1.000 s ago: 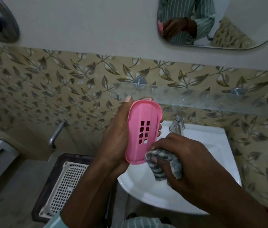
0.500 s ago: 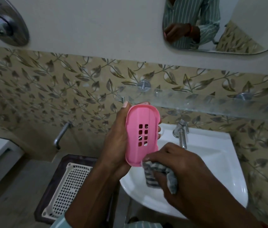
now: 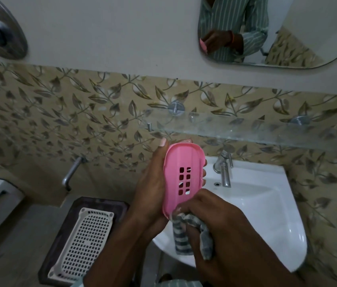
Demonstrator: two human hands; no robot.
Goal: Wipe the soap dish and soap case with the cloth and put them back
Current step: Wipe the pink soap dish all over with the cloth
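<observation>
A pink soap dish [image 3: 181,162] with a grid of small holes is held upright over the sink. My left hand [image 3: 153,183] grips it from the left side, thumb at its top edge and fingertips showing at its right edge. My right hand [image 3: 215,220] holds a grey striped cloth [image 3: 181,235] bunched against the dish's lower end. Part of the cloth hangs down below my fingers. The soap case is not in view.
A white sink [image 3: 267,204] with a chrome tap [image 3: 224,168] lies below my hands. A glass shelf [image 3: 246,129] runs along the leaf-patterned wall above it. A white perforated basket [image 3: 84,233] sits on a dark mat on the floor at left. A mirror [image 3: 287,27] hangs above.
My right hand with the cloth has stayed at the dish's lower end, shifting slightly under it. The dish sits a little more upright in my left hand.
</observation>
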